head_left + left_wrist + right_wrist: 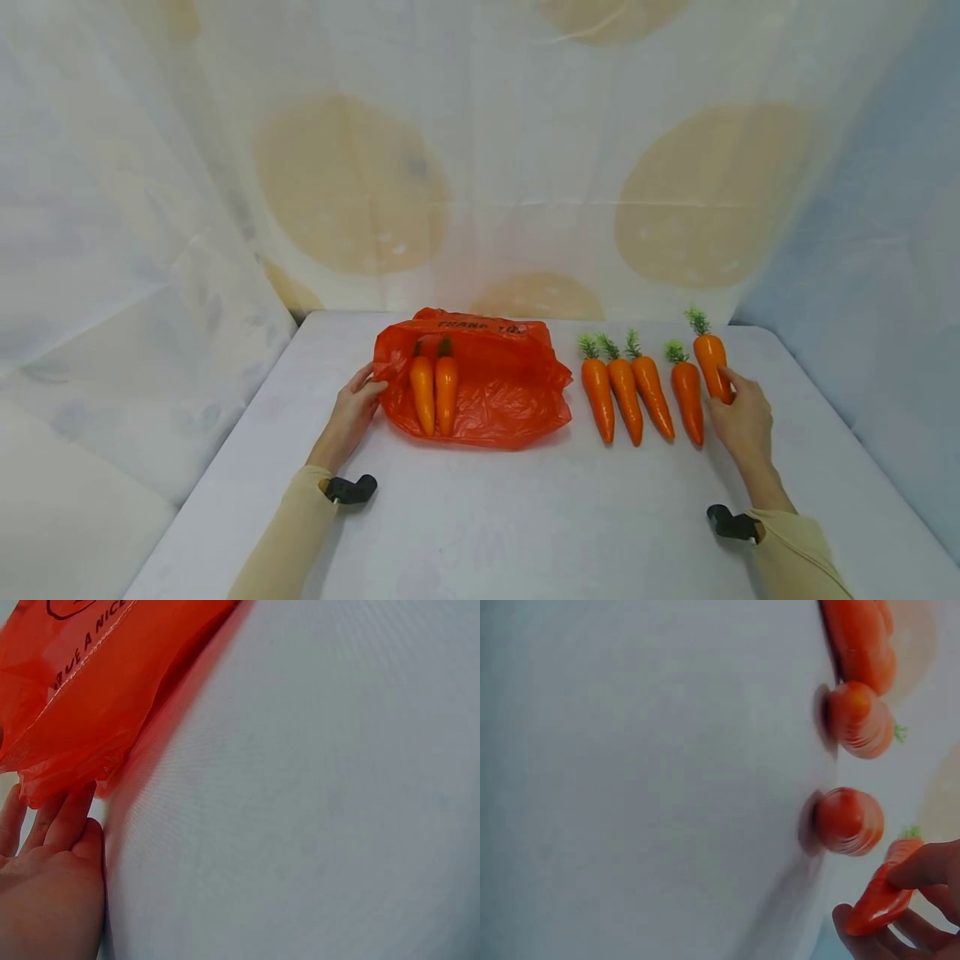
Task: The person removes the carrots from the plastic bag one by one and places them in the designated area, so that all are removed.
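Note:
An orange carrot with a green top (711, 358) is pinched near its lower end by the right hand (742, 417); in the right wrist view thumb and fingers close round the carrot (881, 900). Several more carrots lie in a row to its left, the nearest one (687, 400) close beside it. The left hand (354, 415) holds the left edge of a red plastic bag (510, 408), its fingers partly hidden by the film in the left wrist view (56, 862). Two carrots (446, 392) lie side by side at the bag's left part.
A white table (510, 517) carries everything. Behind it hangs a pale curtain with yellow round patches (352, 183), and pale sheets stand at the left and right. A black wrist camera (352, 490) sits at the left sleeve, another (731, 523) at the right.

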Motion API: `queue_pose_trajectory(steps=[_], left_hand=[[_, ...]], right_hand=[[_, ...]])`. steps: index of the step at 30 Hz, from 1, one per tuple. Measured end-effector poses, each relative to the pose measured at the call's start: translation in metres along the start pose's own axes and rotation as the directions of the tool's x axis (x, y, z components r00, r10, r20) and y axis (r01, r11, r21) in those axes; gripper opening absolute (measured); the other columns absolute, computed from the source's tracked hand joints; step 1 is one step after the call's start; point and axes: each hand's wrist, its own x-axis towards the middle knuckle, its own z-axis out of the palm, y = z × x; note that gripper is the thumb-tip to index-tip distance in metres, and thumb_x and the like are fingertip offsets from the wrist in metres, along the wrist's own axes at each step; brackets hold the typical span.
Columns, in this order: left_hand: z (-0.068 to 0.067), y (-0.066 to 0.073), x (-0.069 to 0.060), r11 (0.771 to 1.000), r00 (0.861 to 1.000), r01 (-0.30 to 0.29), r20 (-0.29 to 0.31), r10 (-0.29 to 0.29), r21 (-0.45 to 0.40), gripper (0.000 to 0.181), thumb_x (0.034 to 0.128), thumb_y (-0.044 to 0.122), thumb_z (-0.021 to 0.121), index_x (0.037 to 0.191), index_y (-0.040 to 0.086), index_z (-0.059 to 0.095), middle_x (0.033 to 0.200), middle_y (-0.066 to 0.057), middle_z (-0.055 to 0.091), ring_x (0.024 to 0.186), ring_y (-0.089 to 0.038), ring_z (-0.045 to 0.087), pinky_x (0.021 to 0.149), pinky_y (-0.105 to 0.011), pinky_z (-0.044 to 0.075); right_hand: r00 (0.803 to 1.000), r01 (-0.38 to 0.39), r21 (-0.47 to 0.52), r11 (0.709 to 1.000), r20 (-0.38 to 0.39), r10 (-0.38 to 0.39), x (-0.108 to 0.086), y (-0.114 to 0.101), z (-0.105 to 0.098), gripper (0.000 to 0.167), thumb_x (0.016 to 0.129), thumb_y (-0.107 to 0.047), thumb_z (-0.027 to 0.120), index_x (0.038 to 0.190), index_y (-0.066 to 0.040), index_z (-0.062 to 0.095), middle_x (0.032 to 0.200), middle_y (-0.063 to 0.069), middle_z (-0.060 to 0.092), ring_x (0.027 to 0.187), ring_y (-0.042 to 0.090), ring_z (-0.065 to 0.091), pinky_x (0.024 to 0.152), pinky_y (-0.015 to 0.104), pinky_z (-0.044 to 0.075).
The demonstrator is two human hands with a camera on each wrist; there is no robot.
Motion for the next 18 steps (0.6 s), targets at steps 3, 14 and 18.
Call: queue_pose_trajectory(steps=[3,14,18], left_hand=[[0.000,0.000,-0.001,1.000,1.000,-0.002,0.000,0.002,0.005,0.064,0.1011,0.016,0.051,0.158,0.017,0.022,0.156,-0.007,0.033,0.130,-0.016,0.043,0.112,-0.025,0.036],[0.001,0.001,-0.002,0.999,0.999,-0.033,-0.009,0.033,0.015,0.062,0.1013,0.015,0.052,0.157,0.014,0.025,0.146,-0.009,0.042,0.119,-0.011,0.051,0.101,-0.017,0.044],[0.002,0.000,-0.003,1.000,1.000,-0.022,-0.006,0.022,0.017,0.063,0.1015,0.016,0.052,0.158,0.015,0.023,0.150,-0.009,0.038,0.122,-0.012,0.049,0.103,-0.018,0.043]], right_hand=[[1.000,0.003,-0.010,1.000,0.012,-0.003,0.001,0.008,0.002,0.057,0.093,-0.007,0.051,0.147,0.008,0.037,0.132,0.036,0.042,0.111,0.049,0.046,0.095,0.062,0.044],[0.982,0.020,-0.109,0.994,0.191,0.001,0.001,0.009,-0.001,0.056,0.087,-0.004,0.053,0.138,0.015,0.041,0.133,0.040,0.045,0.115,0.053,0.048,0.093,0.061,0.045],[0.976,0.031,-0.128,0.991,0.216,-0.003,0.000,0.008,-0.001,0.055,0.087,-0.005,0.055,0.136,0.016,0.041,0.132,0.039,0.046,0.115,0.053,0.048,0.094,0.061,0.045]])
